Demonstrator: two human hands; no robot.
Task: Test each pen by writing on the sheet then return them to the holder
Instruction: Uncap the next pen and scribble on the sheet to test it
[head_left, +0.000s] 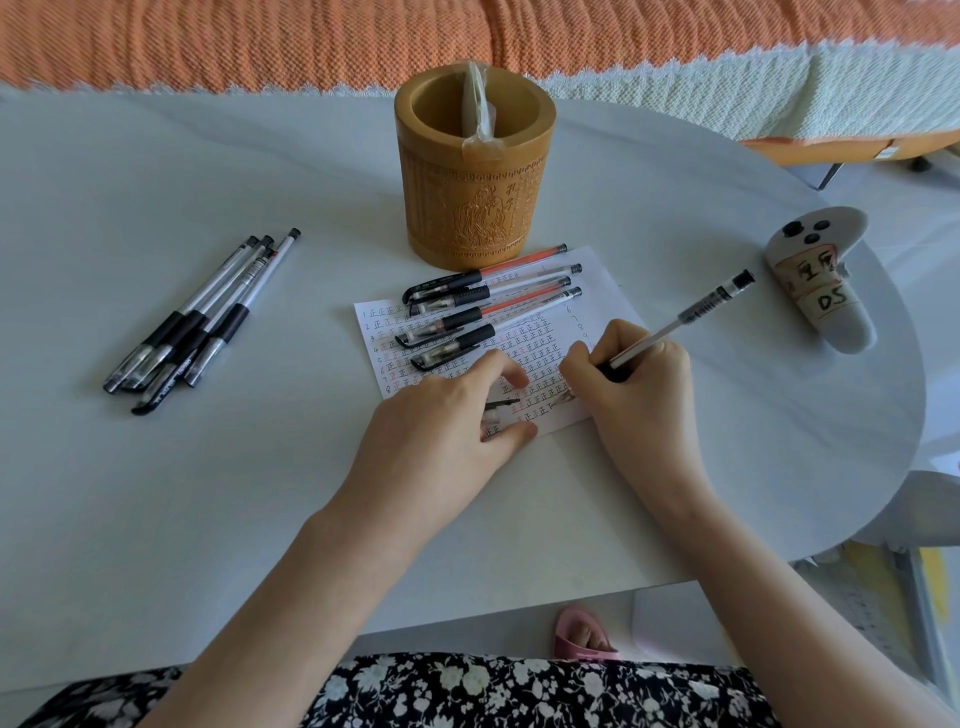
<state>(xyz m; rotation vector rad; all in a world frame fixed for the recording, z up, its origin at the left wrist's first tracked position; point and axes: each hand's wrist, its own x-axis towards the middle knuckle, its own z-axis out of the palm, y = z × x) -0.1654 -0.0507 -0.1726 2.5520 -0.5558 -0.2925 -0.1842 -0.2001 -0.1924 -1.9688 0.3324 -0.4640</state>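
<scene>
one pen (680, 319) in right-hand fingers (587, 358) over the sheet (597, 291), left fingers (506, 371) perhaps pinching its cap (501, 402)

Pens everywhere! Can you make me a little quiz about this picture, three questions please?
1. True or false: the wooden holder is full of pens.
2. Which hand is writing on the sheet?
3. The four pens off the sheet lie to which side of it: A) left B) right?

Key:
1. False, no pens are visible in it.
2. The right hand, gripping a pen; the left hand rests on the sheet.
3. A.
</scene>
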